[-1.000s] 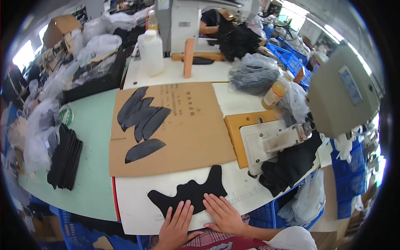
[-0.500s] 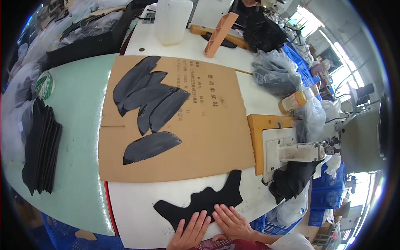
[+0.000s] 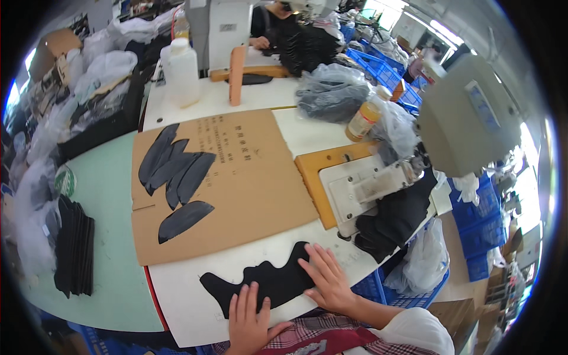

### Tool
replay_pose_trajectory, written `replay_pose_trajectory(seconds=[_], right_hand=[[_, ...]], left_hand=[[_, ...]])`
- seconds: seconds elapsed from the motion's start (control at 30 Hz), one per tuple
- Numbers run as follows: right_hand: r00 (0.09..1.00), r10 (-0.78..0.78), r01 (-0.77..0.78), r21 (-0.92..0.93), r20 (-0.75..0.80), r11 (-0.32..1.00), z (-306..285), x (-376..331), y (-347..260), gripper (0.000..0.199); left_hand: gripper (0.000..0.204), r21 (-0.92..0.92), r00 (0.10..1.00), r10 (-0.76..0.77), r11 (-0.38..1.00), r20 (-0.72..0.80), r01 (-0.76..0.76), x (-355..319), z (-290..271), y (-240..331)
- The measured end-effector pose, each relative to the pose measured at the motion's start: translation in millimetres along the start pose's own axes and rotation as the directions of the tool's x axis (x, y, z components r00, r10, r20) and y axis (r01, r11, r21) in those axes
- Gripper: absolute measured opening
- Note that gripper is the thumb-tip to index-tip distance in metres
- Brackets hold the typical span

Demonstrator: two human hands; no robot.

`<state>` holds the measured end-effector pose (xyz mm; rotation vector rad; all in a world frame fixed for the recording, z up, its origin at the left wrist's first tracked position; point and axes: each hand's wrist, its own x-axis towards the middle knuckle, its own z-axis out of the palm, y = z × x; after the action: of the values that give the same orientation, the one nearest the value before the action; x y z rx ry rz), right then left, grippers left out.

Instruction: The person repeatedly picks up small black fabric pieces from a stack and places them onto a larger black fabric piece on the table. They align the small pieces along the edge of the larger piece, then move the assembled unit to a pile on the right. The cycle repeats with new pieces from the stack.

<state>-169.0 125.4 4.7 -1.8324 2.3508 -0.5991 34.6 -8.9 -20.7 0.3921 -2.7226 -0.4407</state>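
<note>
A black cut piece (image 3: 270, 283) with a wavy upper edge and two raised ends lies flat on the white tabletop close to me. My left hand (image 3: 249, 322) rests with its fingers stretched out on the piece's near edge, left of its middle. Over the raised right end, my right hand (image 3: 329, 279) lays its spread fingers on the black material. Neither hand grips anything. Beyond them, several dark grey curved pieces (image 3: 184, 221) lie on a brown cardboard sheet (image 3: 260, 195), some overlapping.
To the right stands a sewing machine (image 3: 355, 192) with black pieces (image 3: 393, 219) bunched beside its arm. A stack of black pieces (image 3: 74, 248) lies on the green surface at left. Farther back are a white plastic bottle (image 3: 182, 74), a yellow jar (image 3: 362, 122) and a co-worker's hand (image 3: 259, 42).
My right hand has slid from the middle of the black piece to its right end, fingers now spread. My left hand stays at the near edge. The view has tilted up and turned right.
</note>
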Motion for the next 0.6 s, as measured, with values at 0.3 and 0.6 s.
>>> replay_pose_trajectory(seconds=[0.3,0.6], right_hand=[[0.957,-0.039,0.058,0.057,-0.288,0.997,11.7,0.1,2.4,0.046],[0.94,-0.027,0.056,0.077,-0.339,0.995,15.5,-5.7,2.5,0.041]], left_hand=[[0.068,-0.177,0.996,-0.048,0.982,0.075,0.06,27.7,-12.9,-3.9],[0.088,-0.037,0.975,-0.19,0.98,0.111,0.196,2.5,-18.1,5.6]])
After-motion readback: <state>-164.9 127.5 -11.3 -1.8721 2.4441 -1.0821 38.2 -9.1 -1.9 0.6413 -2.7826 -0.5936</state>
